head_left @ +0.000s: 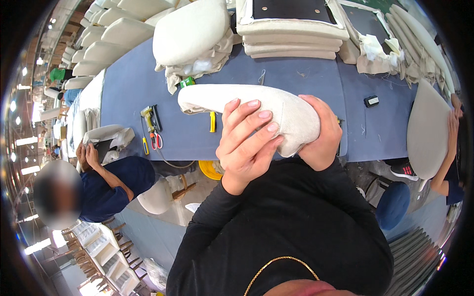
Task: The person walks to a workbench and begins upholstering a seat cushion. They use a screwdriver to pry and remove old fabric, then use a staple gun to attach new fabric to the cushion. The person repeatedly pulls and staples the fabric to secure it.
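Note:
A cream fabric-covered cushion [287, 104], long and curved with a rounded right end, is held up above the blue-grey worktable [182, 143]. My left hand [247, 145] lies across its near face, fingers bent over the fabric and thumb near the lower edge. Around the right end wraps my right hand [323, 133], its palm pressed to the side; most of its fingers are hidden behind the cushion. The cushion's narrower left end sticks out past my left hand, with its underside edge showing.
On the table lie a staple gun [148, 118], red-handled scissors [157, 140], a yellow-handled tool [145, 146], a yellow piece [213, 122], a green box [187, 82] and a small black box [371, 101]. Cushion stacks [296, 39] stand behind. Co-workers handle pieces at left [118, 182] and right [450, 148].

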`<state>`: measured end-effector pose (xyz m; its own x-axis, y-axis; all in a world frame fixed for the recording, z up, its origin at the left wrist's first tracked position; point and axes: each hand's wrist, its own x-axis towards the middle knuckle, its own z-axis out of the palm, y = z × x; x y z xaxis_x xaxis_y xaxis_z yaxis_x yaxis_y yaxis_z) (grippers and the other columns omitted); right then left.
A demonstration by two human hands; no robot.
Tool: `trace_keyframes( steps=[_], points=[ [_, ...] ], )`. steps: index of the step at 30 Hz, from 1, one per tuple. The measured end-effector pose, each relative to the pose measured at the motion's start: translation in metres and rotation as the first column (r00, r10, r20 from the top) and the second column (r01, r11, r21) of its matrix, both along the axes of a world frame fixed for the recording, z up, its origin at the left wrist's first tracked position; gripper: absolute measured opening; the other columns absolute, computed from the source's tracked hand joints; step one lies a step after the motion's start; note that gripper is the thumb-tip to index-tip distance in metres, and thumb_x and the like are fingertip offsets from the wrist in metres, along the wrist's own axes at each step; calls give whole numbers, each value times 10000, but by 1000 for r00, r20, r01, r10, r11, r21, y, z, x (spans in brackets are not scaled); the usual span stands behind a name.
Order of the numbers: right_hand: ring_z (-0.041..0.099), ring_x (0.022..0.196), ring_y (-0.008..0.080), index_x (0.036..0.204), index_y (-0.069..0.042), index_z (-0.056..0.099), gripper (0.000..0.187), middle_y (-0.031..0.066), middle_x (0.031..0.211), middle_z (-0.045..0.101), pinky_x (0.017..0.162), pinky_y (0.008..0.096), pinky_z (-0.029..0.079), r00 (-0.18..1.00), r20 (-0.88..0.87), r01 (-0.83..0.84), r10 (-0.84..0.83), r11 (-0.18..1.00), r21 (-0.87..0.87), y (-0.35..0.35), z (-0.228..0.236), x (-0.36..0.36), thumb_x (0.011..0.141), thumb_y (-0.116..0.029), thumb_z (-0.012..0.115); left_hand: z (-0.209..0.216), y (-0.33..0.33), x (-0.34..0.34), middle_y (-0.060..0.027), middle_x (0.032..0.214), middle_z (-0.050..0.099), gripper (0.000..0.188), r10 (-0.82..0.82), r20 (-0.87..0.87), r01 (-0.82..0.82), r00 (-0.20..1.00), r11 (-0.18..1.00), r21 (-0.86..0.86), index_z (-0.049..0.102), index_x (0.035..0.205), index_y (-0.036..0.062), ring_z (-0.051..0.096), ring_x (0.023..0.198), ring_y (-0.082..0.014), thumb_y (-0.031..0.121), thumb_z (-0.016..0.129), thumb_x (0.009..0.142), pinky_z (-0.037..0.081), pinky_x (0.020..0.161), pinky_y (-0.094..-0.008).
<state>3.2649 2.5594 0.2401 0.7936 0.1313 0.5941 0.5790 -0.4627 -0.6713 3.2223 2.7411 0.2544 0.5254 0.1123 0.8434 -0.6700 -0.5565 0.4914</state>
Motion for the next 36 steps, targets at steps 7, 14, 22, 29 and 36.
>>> trace_keyframes(
  steps=[7,14,22,29,36],
  points=[
    [730,1086,374,1260,-32,678,652,167,1182,746,956,420,564,1000,-15,-2,2,1000,-2,0,-7,13,660,-137,909,-3,22,4,-60,1234,774,327,97,5,-96,995,968,234,829,1086,125,652,1243,-356,44,794,772,439,1126,-578],
    [669,1264,334,1418,22,585,775,194,1365,683,1088,433,502,991,96,99,-89,990,-97,-63,-57,13,813,-353,890,-109,131,12,-122,1293,728,300,477,-509,-640,717,739,-209,703,1288,27,653,1225,-300,139,687,1010,476,1085,-432],
    [658,1282,322,1438,-3,590,703,189,1391,674,1107,426,485,947,84,321,-310,916,-241,-172,-115,-22,854,-299,847,-191,129,26,-65,1328,707,496,-417,-548,-518,725,195,-833,668,1370,109,602,1295,-193,483,453,1123,454,1078,-385],
    [649,1297,312,1454,-25,595,645,185,1413,666,1123,420,471,949,-21,287,-316,886,-363,-232,-103,-28,889,-252,809,-94,87,55,-82,1319,719,574,-530,-121,-221,839,-128,-967,640,1396,54,675,1210,-199,508,401,1137,494,1102,-369],
    [640,1312,302,1471,-47,599,594,181,1436,658,1139,415,457,809,-522,-130,-269,784,-606,-247,-6,-54,925,-205,771,-25,111,58,-122,1009,741,632,-445,-299,-50,844,489,-871,719,1051,-8,647,945,-189,482,330,1135,492,847,-369]
  ],
)
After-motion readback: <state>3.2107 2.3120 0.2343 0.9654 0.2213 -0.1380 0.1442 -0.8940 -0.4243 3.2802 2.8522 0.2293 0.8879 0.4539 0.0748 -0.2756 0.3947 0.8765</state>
